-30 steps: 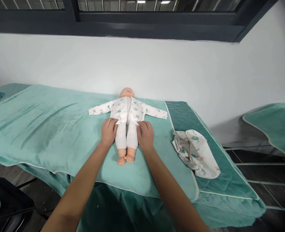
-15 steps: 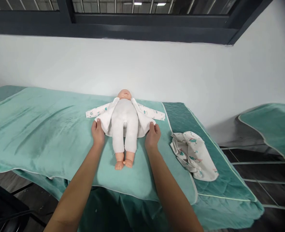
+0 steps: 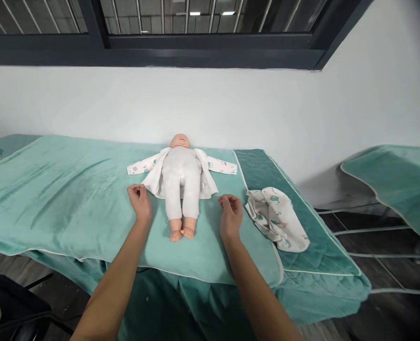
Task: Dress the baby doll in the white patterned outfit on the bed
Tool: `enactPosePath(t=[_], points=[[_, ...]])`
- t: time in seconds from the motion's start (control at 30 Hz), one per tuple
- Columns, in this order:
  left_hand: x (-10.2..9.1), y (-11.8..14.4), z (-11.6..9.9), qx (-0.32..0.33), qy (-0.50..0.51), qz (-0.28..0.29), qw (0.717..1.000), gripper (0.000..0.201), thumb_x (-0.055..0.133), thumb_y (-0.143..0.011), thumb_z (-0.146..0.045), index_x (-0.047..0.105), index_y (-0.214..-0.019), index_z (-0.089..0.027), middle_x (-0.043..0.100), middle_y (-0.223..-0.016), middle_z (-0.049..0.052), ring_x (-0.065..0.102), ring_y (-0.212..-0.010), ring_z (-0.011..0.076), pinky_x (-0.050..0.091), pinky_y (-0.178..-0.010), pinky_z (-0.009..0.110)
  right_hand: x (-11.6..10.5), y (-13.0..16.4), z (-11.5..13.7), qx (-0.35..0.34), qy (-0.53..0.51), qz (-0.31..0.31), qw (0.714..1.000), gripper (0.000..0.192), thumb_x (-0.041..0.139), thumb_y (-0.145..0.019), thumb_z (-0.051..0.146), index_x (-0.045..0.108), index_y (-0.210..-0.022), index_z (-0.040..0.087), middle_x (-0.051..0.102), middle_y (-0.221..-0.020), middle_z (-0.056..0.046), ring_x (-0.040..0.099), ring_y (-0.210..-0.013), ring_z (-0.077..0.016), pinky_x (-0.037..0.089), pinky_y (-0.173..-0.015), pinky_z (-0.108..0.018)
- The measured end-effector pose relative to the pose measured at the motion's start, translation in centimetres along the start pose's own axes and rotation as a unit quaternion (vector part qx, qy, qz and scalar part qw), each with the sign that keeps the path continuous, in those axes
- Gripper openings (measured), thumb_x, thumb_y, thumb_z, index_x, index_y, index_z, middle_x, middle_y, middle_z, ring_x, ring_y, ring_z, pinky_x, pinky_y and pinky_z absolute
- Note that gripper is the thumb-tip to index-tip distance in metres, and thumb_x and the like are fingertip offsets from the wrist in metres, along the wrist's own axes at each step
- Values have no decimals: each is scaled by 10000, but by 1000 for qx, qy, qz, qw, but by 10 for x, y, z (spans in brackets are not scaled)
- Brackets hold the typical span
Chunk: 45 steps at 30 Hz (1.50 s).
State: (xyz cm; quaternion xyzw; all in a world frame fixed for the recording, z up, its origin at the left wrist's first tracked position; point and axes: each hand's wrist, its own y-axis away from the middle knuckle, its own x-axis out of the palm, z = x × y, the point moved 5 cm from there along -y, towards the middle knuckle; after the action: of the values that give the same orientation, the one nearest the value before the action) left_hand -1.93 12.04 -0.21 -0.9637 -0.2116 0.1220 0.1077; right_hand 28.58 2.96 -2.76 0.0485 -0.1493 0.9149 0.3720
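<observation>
A baby doll (image 3: 181, 175) in a white bodysuit lies on its back, long axis running straight away from the person, head toward the wall (image 3: 203, 102) and bare feet pointing at the person. Its printed jacket (image 3: 207, 182) is spread open, sleeves stretched out to both sides. Under it is an aqua plush blanket (image 3: 82, 203) with pale piping, over a darker teal quilted bedspread (image 3: 254, 166); a dark window frame (image 3: 203, 56) crosses the wall above. A crumpled printed garment (image 3: 284, 222) lies to the right. The doll sits between the hands, farther off: the left hand (image 3: 141, 202) has its fingertips gathered beside a jacket corner, whether pinching it I cannot tell; the right hand (image 3: 231, 219) is loosely curled, away from the hem, whether its tips meet unclear.
</observation>
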Motion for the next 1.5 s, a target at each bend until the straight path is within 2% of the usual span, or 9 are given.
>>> enactPosePath(t=[0.1, 0.27, 0.37, 0.53, 0.77, 0.9, 1.07, 1.2, 1.5], points=[[-13, 13, 0, 4, 32, -15, 999, 152, 395, -932, -382, 381, -979, -238, 436, -810, -27, 458, -676, 113, 423, -656, 243, -27, 17, 16, -83, 189, 76, 975, 259, 576, -881, 403, 588, -1058, 215, 638, -1048, -75, 610, -957, -226, 496, -905, -443], [-27, 36, 4, 2, 37, 68, 997, 180, 481, -911, -414, 502, -948, -239, 475, -725, -28, 457, -624, 135, 399, -594, 271, -84, 12, 54, -269, 470, 106, 834, 386, 520, -899, 337, 538, -1259, 201, 540, -1385, -187, 425, -1359, -341, 322, -1114, -585], [-28, 46, 3, 5, 22, 144, 989, 204, 511, -910, -427, 576, -904, -234, 500, -689, -23, 475, -623, 144, 401, -605, 287, -124, -16, 63, -229, 570, 49, 788, 557, 557, -863, 414, 474, -1366, 188, 415, -1514, -224, 366, -1397, -417, 311, -1081, -629], [-23, 59, -9, 24, 2, 244, 969, 209, 542, -893, -417, 620, -829, -234, 528, -632, -28, 522, -619, 158, 426, -624, 301, -156, -61, 52, -46, 569, 82, 817, 604, 682, -697, 464, 577, -1220, 181, 652, -1156, -228, 632, -996, -385, 487, -802, -500], [-11, 85, -67, 65, -39, 346, 935, 127, 573, -883, -323, 659, -914, -235, 708, -966, 29, 647, -939, 205, 505, -872, 363, -97, -44, 114, 26, 303, 178, 936, 378, 717, -699, 423, 668, -1004, 206, 711, -889, -65, 625, -786, -257, 490, -689, -379], [-12, 102, -122, 91, 23, 391, 916, 269, 591, -906, -363, 610, -1155, -261, 650, -1248, 83, 617, -1174, 244, 526, -924, 383, -32, -11, 165, 14, 185, 295, 937, 411, 687, -754, 383, 650, -1127, 213, 706, -1041, -66, 629, -891, -268, 500, -744, -392], [-50, 95, -193, 278, -18, 206, 938, 432, 601, -913, -394, 520, -1331, -319, 459, -1473, 86, 425, -1401, 290, 485, -1034, 455, 32, 26, 222, -352, 339, 393, 779, 222, 586, -755, 135, 641, -947, 232, 652, -1033, -56, 558, -981, -266, 458, -838, -402], [-58, 91, -212, 338, -41, 255, 905, 415, 608, -914, -394, 543, -1315, -305, 536, -1400, 68, 472, -1353, 277, 430, -1094, 449, 51, 48, 236, -505, 403, 372, 667, 301, 488, -755, 3, 609, -907, 232, 661, -1053, -69, 542, -948, -261, 443, -787, -389], [-32, 99, -184, 251, -182, 449, 838, 204, 541, -911, -404, 592, -900, -207, 634, -830, -7, 558, -742, 175, 385, -662, 291, 43, 71, 233, -596, 364, 320, 639, 182, 483, -891, 44, 549, -922, 210, 648, -1276, -128, 543, -1167, -292, 469, -872, -426]])
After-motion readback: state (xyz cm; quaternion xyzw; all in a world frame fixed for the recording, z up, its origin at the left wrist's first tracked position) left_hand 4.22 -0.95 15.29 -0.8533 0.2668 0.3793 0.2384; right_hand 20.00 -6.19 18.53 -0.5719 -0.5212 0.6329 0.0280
